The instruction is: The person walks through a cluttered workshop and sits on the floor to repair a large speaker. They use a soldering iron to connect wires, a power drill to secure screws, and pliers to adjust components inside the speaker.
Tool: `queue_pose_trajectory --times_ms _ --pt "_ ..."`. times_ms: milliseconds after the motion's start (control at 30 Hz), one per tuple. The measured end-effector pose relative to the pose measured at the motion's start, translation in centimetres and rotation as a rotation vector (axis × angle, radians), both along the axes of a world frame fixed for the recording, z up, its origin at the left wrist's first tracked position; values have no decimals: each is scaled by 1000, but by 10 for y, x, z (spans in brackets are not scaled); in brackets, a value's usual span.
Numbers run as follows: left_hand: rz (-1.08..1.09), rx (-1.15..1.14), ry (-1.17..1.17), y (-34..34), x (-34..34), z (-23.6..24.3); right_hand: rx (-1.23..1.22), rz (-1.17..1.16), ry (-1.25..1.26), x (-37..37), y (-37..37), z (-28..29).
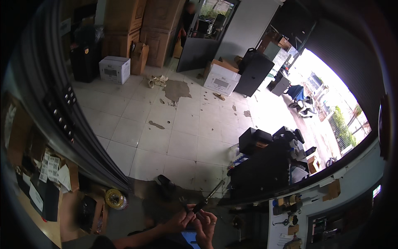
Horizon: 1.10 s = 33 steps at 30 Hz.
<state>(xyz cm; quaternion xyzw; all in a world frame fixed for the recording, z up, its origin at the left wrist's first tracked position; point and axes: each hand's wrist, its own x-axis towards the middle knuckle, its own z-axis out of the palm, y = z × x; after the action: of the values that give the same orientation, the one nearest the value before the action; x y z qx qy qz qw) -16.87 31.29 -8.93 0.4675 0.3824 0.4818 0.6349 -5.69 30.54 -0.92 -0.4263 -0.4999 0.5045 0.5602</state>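
Observation:
Both of my hands meet low in the head view, below the middle. Between them a slim tool with a black grip and a thin metal shaft [214, 189] slants up to the right. My left hand [179, 222] is closed around the lower end of its grip. A short dark piece [183, 201] sticks up by the left fingers, too small to make out. My right hand [205, 227], with a ring on one finger, has its fingers bent against the grip's lower end. Part of something blue [190, 239] shows beneath the hands.
A dark shoe [166, 182] lies on the floor ahead. Left are a yellow-rimmed roll [116, 199] and a cluttered bench [45, 222]; right, a black cabinet [261, 170] and a tool wall [290, 216]. White cartons [115, 70] and a person [187, 23] by a door are farther off.

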Motion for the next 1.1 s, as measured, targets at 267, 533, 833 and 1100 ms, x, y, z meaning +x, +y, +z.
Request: queue_pose_trajectory --times_ms 267,533,833,1100 --pt "-88 647 684 104 -48 -31 -389 40 269 -6 127 -77" --pt "-336 79 515 263 -114 42 -204 -133 194 -6 271 -61" --pt "-853 384 610 461 -151 -37 -287 -636 218 -118 403 -49" --pt "-585 -163 1010 594 -334 -191 -126 -762 416 -102 504 18"
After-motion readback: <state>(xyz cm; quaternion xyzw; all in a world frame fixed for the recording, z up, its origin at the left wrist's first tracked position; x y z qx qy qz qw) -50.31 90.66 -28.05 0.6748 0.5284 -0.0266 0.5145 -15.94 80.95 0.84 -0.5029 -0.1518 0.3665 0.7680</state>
